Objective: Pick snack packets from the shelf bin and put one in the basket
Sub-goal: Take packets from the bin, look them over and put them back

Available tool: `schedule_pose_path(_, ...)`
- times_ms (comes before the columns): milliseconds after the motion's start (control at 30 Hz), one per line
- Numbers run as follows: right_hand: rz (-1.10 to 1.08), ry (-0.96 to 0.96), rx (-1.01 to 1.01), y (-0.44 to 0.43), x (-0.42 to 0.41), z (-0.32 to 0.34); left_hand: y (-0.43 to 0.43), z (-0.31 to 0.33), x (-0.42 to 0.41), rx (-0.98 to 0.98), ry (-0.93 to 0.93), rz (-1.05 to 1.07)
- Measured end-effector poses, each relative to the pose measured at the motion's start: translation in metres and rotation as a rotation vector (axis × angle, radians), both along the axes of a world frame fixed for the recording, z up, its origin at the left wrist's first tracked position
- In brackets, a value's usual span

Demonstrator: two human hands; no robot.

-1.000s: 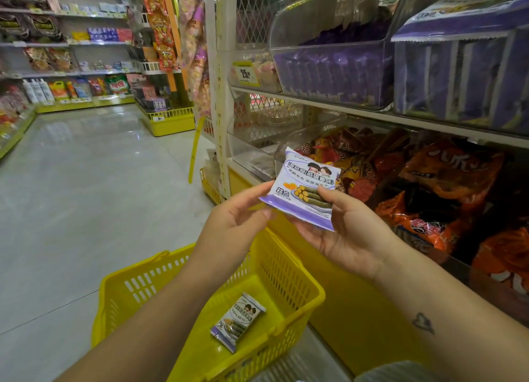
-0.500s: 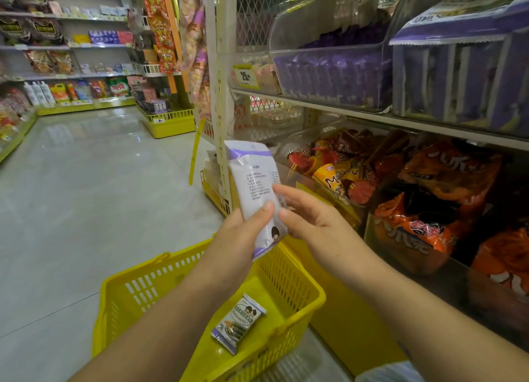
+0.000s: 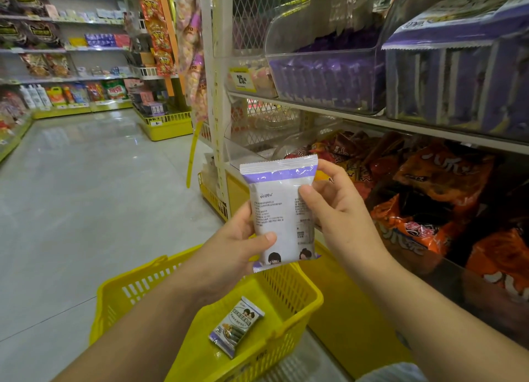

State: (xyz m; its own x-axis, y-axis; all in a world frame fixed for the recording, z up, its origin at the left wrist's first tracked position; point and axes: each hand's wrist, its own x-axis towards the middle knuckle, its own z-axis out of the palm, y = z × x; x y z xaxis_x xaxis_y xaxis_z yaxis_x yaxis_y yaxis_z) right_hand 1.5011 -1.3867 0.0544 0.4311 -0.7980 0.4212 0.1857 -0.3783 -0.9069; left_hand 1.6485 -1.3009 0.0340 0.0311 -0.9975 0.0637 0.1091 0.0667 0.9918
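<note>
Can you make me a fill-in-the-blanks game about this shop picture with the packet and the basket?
1. The left hand and right hand hold a snack packet with its ____ side, all small print, facing the camera.
2. The basket below them is ____.
3. Lying in the basket is exactly ____ small packet.
4. The clear bin on the upper shelf holds ____ packets.

Missing words: back, yellow, one, purple.

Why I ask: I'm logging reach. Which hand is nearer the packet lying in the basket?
Left. The left hand grips the lower part of the held packet, above the loose packet in the basket; the right hand holds its upper side, higher and toward the shelf.
</note>
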Motion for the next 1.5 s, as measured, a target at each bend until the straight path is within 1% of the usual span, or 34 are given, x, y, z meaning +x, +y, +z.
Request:
schedule_pose_path(133,-0.017,0.028,-0.120,0.004,-0.002,0.001,-0.002,-0.002,-0.001,-0.043,-0.074,0.068)
schedule_pose_path(200,-0.008,0.026,-0.134,0.006,-0.002,0.003,-0.003,-0.003,-0.001,-0.068,-0.110,0.100)
schedule_pose_path(267,0.031,0.007,-0.107,0.007,-0.003,0.007,-0.004,-0.004,0.001,-0.077,-0.099,0.113)
schedule_pose_path(333,0.112,-0.040,-0.010,0.008,-0.005,0.011,-0.005,-0.005,0.003,-0.058,-0.032,0.117)
schedule_pose_path(400,0.191,-0.047,0.057,0.008,-0.007,0.012,-0.006,-0.006,0.007,-0.034,0.045,0.113)
schedule_pose_path(533,0.279,0.006,0.078,0.011,-0.006,0.008,-0.006,-0.006,0.011,-0.018,0.146,0.081)
schedule_pose_path(667,0.360,0.090,0.099,0.012,-0.006,0.007,-0.008,-0.006,0.016,-0.009,0.287,0.109)
schedule_pose_path(733,0.384,0.107,0.160,0.010,-0.006,0.006,-0.009,-0.005,0.020,-0.002,0.333,0.147)
schedule_pose_path(867,0.526,0.012,0.371,0.005,-0.009,0.006,-0.010,-0.004,0.023,0.015,0.382,0.202)
schedule_pose_path(933,0.563,-0.003,0.423,0.004,-0.010,0.006,-0.009,-0.002,0.023,0.019,0.406,0.222)
schedule_pose_path(1033,0.525,-0.003,0.470,0.002,-0.009,0.004,-0.008,0.001,0.023,0.041,0.436,0.224)
schedule_pose_path(1167,0.502,-0.019,0.543,0.002,-0.011,0.005,-0.006,0.005,0.025,0.160,0.459,0.166)
schedule_pose_path(1267,0.491,-0.056,0.635,0.002,-0.013,0.007,-0.003,0.007,0.030,0.226,0.497,0.110)
schedule_pose_path(1433,0.483,-0.185,0.865,0.001,-0.012,0.011,-0.002,0.010,0.035,0.225,0.525,0.098)
schedule_pose_path(1500,0.484,-0.198,0.898,0.001,-0.013,0.011,-0.001,0.011,0.034,0.211,0.505,0.101)
